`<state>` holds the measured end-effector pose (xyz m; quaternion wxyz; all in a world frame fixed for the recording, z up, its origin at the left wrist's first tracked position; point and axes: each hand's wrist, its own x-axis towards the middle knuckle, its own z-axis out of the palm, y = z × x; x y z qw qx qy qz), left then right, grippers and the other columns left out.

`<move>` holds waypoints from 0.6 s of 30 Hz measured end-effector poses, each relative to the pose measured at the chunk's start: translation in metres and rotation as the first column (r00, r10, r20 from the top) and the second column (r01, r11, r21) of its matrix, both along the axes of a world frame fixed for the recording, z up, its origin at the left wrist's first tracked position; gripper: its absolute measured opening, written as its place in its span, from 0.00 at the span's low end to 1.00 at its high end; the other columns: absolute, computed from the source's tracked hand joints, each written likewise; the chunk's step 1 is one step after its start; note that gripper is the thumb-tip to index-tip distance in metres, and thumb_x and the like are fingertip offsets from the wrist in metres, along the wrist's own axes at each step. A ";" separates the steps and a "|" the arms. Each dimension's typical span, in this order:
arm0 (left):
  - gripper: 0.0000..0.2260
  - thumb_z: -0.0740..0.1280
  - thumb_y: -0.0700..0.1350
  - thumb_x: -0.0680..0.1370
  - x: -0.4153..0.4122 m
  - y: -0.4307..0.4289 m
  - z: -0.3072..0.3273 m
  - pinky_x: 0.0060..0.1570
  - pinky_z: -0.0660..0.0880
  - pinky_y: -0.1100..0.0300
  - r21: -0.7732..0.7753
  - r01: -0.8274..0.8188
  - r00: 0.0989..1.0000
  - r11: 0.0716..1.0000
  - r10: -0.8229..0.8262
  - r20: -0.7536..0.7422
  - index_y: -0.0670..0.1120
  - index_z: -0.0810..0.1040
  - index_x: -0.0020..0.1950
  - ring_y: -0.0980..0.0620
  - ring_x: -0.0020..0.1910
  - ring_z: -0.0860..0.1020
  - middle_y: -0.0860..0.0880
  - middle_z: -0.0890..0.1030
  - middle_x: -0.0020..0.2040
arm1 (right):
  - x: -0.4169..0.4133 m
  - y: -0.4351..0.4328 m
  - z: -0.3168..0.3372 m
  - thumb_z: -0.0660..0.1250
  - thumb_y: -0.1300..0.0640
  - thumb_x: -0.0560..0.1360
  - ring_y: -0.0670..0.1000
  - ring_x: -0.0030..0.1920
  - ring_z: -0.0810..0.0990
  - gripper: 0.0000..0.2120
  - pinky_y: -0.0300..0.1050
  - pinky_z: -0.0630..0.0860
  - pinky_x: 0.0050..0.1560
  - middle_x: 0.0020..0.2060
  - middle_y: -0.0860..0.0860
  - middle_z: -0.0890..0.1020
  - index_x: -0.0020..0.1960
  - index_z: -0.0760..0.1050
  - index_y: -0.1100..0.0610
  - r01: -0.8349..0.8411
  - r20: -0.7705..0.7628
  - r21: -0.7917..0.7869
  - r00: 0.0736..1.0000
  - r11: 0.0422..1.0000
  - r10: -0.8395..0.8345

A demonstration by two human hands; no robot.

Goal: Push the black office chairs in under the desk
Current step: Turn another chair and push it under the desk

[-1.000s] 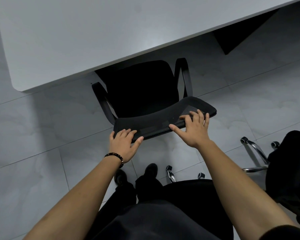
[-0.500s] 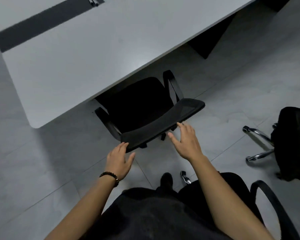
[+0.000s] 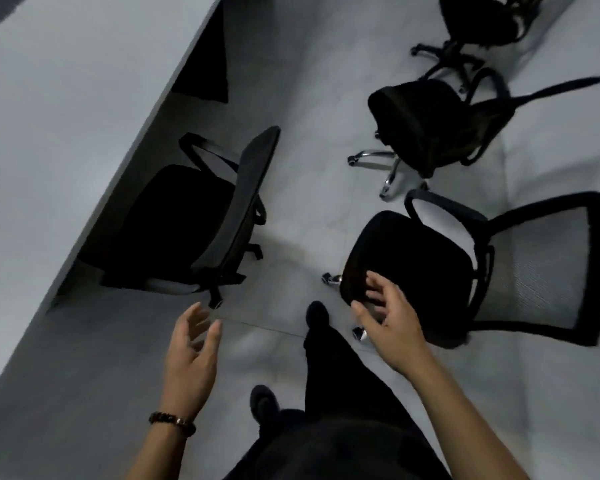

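One black office chair (image 3: pixel 187 223) stands partly under the white desk (image 3: pixel 59 126) at the left, its backrest facing the floor space. A second black chair (image 3: pixel 440 271) with a mesh back stands on the open floor to the right, just beyond my right hand (image 3: pixel 388 323). My right hand hovers with spread fingers over the near edge of that chair's seat and holds nothing. My left hand (image 3: pixel 193 358), with a bead bracelet at the wrist, hangs free over the floor, fingers relaxed.
Two more black chairs stand farther back on the grey tile floor, one in the middle right (image 3: pixel 433 123) and one at the top right (image 3: pixel 478 19). A dark desk leg panel (image 3: pixel 205 64) sits under the desk. My dark trousers and shoes (image 3: pixel 317 317) fill the bottom.
Both hands have left the pushed-in chair's backrest. The view has swung to the right, bringing the loose chairs into sight, and my right hand now hovers over the nearest one.
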<state>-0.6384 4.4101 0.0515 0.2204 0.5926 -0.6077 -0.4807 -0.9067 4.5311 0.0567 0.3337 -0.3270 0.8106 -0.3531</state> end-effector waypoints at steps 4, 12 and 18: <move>0.19 0.64 0.45 0.79 -0.023 0.039 -0.002 0.53 0.70 0.61 0.090 0.116 0.991 0.989 -0.109 -0.074 0.48 0.67 0.70 0.60 0.52 0.74 0.49 0.75 0.60 | 0.003 0.091 0.013 0.69 0.49 0.76 0.38 0.63 0.72 0.27 0.46 0.72 0.65 0.64 0.41 0.71 0.72 0.63 0.43 0.140 -0.065 0.071 0.989 0.988 -0.135; 0.19 0.64 0.45 0.79 -0.107 0.118 0.029 0.47 0.69 0.70 -0.090 0.328 0.935 0.941 -0.336 -0.113 0.47 0.68 0.70 0.63 0.54 0.74 0.52 0.75 0.58 | -0.042 0.211 0.030 0.68 0.48 0.77 0.43 0.63 0.73 0.26 0.45 0.73 0.63 0.65 0.42 0.72 0.73 0.64 0.45 0.326 -0.149 -0.078 0.931 0.942 -0.335; 0.19 0.64 0.45 0.79 -0.187 0.223 0.032 0.48 0.70 0.69 -0.169 0.401 0.909 0.900 -0.414 -0.044 0.48 0.67 0.69 0.59 0.54 0.75 0.51 0.75 0.58 | -0.102 0.331 0.014 0.68 0.49 0.77 0.43 0.62 0.73 0.26 0.42 0.72 0.62 0.64 0.42 0.72 0.72 0.64 0.45 0.385 -0.083 -0.137 0.914 0.913 -0.397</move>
